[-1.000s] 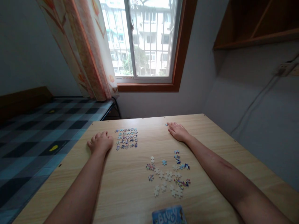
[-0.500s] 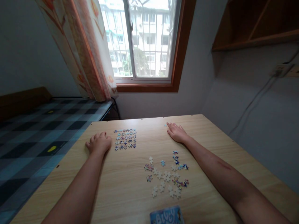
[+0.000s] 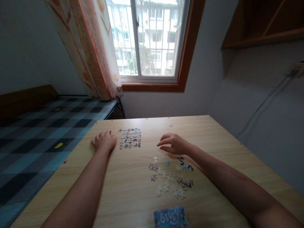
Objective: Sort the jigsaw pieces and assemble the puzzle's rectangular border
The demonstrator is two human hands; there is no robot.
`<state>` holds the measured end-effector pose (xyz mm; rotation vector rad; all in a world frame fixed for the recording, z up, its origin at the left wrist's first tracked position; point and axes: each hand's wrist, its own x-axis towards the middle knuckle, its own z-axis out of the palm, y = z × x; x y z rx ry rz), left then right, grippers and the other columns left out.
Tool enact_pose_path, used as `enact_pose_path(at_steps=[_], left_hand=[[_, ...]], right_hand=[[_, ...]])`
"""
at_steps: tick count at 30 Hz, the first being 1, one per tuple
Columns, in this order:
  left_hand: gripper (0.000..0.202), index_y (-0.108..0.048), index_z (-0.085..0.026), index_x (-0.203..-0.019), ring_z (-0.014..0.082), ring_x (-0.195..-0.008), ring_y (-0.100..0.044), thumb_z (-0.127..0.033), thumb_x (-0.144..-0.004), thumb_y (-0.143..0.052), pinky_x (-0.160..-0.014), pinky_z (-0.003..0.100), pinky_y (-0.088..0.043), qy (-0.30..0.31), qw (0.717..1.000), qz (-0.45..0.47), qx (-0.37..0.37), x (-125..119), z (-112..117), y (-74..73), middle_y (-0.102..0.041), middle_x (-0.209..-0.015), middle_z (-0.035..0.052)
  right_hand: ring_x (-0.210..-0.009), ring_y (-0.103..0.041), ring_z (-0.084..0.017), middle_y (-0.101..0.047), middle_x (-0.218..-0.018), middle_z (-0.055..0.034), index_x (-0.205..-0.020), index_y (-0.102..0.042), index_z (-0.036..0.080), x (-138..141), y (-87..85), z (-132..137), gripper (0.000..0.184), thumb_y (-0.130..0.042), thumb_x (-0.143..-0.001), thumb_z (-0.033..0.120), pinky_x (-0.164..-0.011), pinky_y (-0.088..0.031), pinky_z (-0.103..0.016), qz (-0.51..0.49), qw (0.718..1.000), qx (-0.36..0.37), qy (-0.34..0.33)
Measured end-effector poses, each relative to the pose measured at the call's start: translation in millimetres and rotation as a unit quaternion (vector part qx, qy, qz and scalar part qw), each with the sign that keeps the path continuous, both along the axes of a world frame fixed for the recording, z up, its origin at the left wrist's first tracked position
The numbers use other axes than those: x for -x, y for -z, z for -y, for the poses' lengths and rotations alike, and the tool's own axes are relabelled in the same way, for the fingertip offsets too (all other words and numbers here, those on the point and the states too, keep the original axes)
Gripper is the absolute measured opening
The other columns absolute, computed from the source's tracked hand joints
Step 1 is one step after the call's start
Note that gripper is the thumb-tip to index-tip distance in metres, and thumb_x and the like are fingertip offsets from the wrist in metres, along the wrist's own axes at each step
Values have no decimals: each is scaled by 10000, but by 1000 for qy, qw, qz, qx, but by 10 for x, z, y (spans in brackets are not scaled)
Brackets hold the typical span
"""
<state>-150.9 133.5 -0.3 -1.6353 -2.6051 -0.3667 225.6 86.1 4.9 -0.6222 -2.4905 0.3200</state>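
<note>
On the near side of the right hand (image 3: 175, 144) lie the loose puzzle pieces (image 3: 163, 174) on the desk (image 3: 125, 186), a scattered group with no single long axis. That hand is nearer them, its fingers parted with nothing visible between; the left hand (image 3: 104, 141) rests beside the rowed pieces (image 3: 130, 137), its grip unclear.
</note>
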Motion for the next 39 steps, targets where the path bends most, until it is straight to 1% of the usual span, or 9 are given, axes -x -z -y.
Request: enact_pose_path(at_steps=[3,6,9,16,21,25,29,33,39], left_hand=[[586,-557,-221,-1418,354,-1365,-414,-407,-900,-357,-1107,549,-304,0,1000,1,-1,0,3,6,-498,-1492,152],[589,-551,-217,-1427,357,-1371,-407,-401,-901,-359,-1103,554,-310,1,1000,2,0,-4,7,4,-485,-1506,153],[597,-542,-210,-1438,358,-1375,-401,-401,-908,-343,-1111,562,-298,2,1000,7,0,-10,11,-2,-471,-1518,152],[575,-571,-224,-1401,357,-1359,-421,-406,-899,-361,-1099,548,-319,4,1000,-2,-10,3,17,-7,-499,-1493,149],[582,-572,-228,-1409,363,-1364,-416,-410,-899,-360,-1094,558,-324,6,1000,3,-5,12,14,-15,-493,-1498,154],[588,-573,-232,-1412,367,-1362,-416,-412,-890,-373,-1099,559,-319,6,1000,8,-6,24,4,-9,-495,-1498,152],[577,-595,-246,-1389,372,-1352,-426,-404,-861,-422,-1092,556,-329,5,1000,11,-19,39,-12,3,-521,-1473,154],[583,-593,-239,-1395,376,-1351,-430,-399,-861,-420,-1105,559,-317,0,1000,13,-13,37,-13,0,-513,-1483,151],[576,-602,-235,-1386,376,-1336,-452,-396,-866,-416,-1104,549,-328,5,1000,5,-19,27,3,-12,-528,-1467,152]], right_hand=[[-829,-637,-131,-724,-1011,-31,-1146,-752,295,176,-51,183,229,-627,-954,281,-765,-491,-275,94,994,8,-53],[-820,-629,-136,-722,-993,-28,-1126,-765,311,242,-66,272,234,-618,-952,258,-754,-467,-271,143,988,4,-51],[-837,-628,-148,-717,-956,-34,-1070,-780,285,236,-89,268,206,-627,-938,243,-766,-455,-273,149,988,15,-30],[-781,-610,-137,-717,-900,-25,-885,-752,207,40,-100,13,139,-654,-828,127,-682,-403,-228,150,984,66,72],[-745,-620,-158,-730,-838,-29,-852,-746,214,-394,-37,-268,154,-605,-861,153,-693,-399,-248,173,963,14,206],[-906,-665,-199,-759,-949,-47,-918,-763,235,-762,26,-429,177,-593,-890,195,-822,-448,-272,161,939,8,304],[-1033,-672,-202,-759,-1099,-41,-1048,-760,248,-945,109,-513,255,-543,-926,196,-909,-474,-278,143,925,20,353],[-1118,-654,-214,-715,-1252,-63,-1209,-713,215,-961,171,-528,372,-467,-934,166,-977,-475,-309,114,906,12,407],[-1082,-664,-222,-760,-1133,-44,-1052,-779,239,-858,197,-510,286,-526,-918,247,-987,-476,-316,119,916,15,384]])
